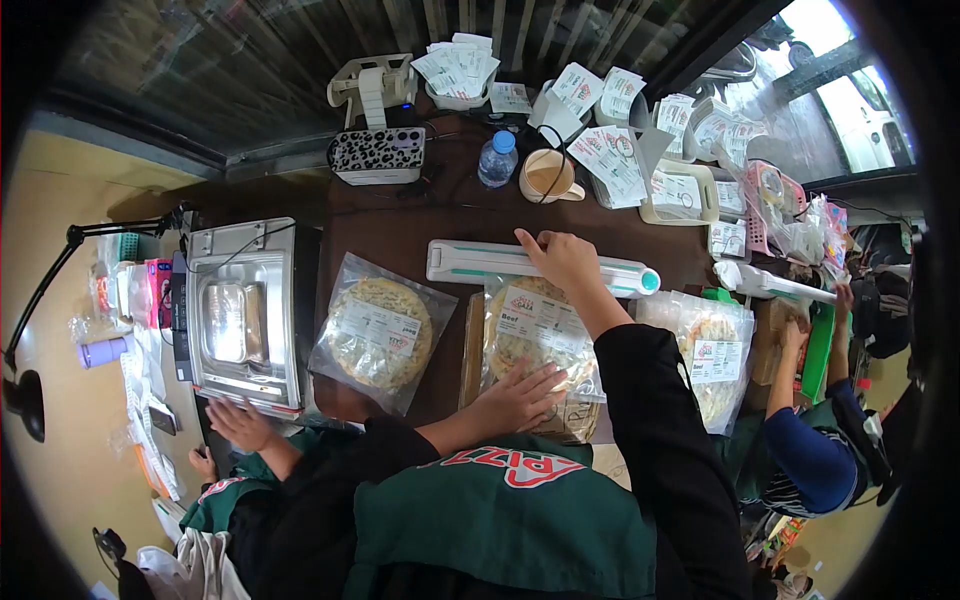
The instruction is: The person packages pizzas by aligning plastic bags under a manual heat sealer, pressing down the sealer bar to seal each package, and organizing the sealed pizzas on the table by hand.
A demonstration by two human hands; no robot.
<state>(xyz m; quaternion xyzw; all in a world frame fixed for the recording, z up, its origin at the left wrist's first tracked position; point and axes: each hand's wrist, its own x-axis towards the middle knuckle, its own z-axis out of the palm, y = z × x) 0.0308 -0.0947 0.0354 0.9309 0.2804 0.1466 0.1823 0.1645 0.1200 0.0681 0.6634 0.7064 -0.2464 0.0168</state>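
Note:
My left hand [510, 405] lies flat with fingers spread on the lower part of a clear bag holding a round flat bread labelled Beef [540, 325]. Over the bag's top edge lies a long white and green bar-shaped device [470, 262]. My right hand [562, 262] rests on that device, its fingers bent; whether they grip it is hard to tell. A cardboard box [572, 420] shows beneath the bag. Another bagged flat bread [380, 332] lies on the brown table to the left, and more bagged bread [712, 355] to the right.
A metal sealing machine [250, 310] with a co-worker's hand [240, 425] stands left. Behind are a label printer [372, 95], a bottle [497, 160], a mug [547, 177] and label trays [682, 195]. Another co-worker's hands [795, 335] are at right, by a similar white device.

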